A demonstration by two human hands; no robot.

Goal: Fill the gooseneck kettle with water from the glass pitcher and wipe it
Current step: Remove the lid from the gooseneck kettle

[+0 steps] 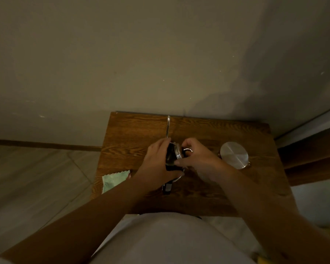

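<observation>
Steel kettle (174,155) sits mid-table (208,191), spout pointing away toward the wall. My left hand (156,161) wraps the body, steadying it; my right hand (193,159) pinches the lid (179,152) at the rim, half lifted. Looks like the opening step, before filling. Lidded pitcher (234,155) stands just right, untouched. Green cloth (113,180) waits at the left edge. Next: lid off, set aside, free the right hand for the pitcher.

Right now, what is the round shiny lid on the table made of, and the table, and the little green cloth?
The round silver lid looks like brushed metal: it gleams with fine radial streaks. The brown table looks like stained wood, or maybe a wood-look surface, with clear grain lines. The pale green cloth seems soft, thin fabric with a zigzag edge, possibly microfibre.
</observation>
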